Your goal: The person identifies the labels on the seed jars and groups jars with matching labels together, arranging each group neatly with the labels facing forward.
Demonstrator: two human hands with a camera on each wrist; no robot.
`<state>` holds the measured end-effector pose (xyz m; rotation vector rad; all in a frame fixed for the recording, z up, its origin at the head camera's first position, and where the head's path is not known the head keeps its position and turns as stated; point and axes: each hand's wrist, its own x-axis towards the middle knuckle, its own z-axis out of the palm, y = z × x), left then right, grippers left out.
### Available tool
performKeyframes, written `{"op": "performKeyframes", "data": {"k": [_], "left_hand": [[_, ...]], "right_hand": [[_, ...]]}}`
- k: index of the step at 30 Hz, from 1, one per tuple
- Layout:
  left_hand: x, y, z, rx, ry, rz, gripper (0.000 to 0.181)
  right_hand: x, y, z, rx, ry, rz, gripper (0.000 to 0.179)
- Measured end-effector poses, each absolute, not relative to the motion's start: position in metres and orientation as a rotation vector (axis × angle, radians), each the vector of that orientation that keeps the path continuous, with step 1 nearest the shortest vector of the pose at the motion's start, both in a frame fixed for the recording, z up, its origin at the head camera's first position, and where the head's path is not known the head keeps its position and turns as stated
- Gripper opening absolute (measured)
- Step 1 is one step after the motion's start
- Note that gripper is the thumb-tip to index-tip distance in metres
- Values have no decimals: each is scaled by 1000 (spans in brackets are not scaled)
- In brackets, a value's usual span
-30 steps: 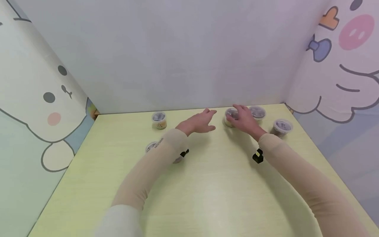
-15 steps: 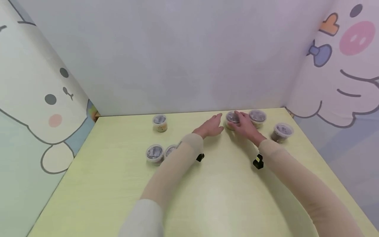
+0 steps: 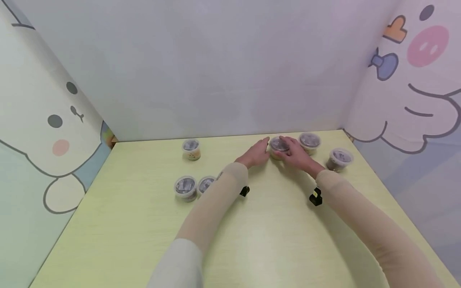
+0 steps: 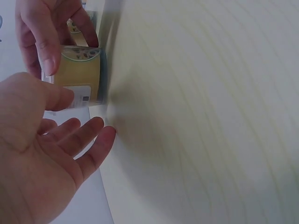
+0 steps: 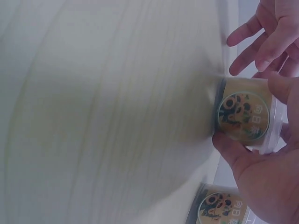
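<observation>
At the back of the table, my right hand [image 3: 297, 155] holds a round clear-lidded plastic tub [image 3: 277, 145], its thumb and fingers at opposite sides. The tub stands upright, with a yellow body and a round printed label in the right wrist view. My left hand [image 3: 256, 153] is at the tub's left side, fingers loosely extended. In the left wrist view, the left thumb [image 4: 60, 98] overlaps the tub's white sticker, while the other fingers spread below it. A second tub [image 3: 309, 143] stands just beyond my right hand, and a darker one [image 3: 339, 159] is to its right.
A lidded tub [image 3: 191, 149] stands at the back left. Nearer me are two more, one tub [image 3: 185, 188] beside another [image 3: 206, 183] partly hidden by my left sleeve. A pale curtain [image 3: 216, 80] rises behind the table [image 3: 126, 224], with cartoon-printed sheets at both sides.
My left hand has moved right, up to the tub's side, uncovering tubs that the sleeve hid. My right hand has settled around the same tub. The view has shifted slightly.
</observation>
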<state>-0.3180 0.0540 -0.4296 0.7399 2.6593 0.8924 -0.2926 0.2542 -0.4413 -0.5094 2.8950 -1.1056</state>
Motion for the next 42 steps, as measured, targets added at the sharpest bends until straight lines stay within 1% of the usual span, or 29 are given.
{"op": "performKeyframes", "data": {"k": [2, 6, 9, 21, 30, 36, 42], "left_hand": [[-318, 54, -430, 739, 2652, 908, 63], [-319, 54, -431, 754, 2638, 931, 61], [-319, 54, -431, 761, 2623, 953, 61], [-315, 50, -424, 781, 2615, 988, 58], [-311, 44, -409, 786, 2567, 1051, 61], [-302, 39, -398, 741, 2510, 1093, 49], [-290, 31, -388, 712, 2527, 1086, 58]], "right_hand": [[-293, 256, -442, -484, 2843, -1161, 82], [-293, 260, -444, -324, 2680, -1335, 98], [-293, 261, -444, -242, 2604, -1417, 102], [-292, 260, -442, -235, 2570, -1465, 95], [-286, 255, -432, -201, 2395, -1660, 94], [-285, 251, -428, -138, 2331, -1700, 95], [-279, 244, -419, -171, 2216, -1785, 86]]}}
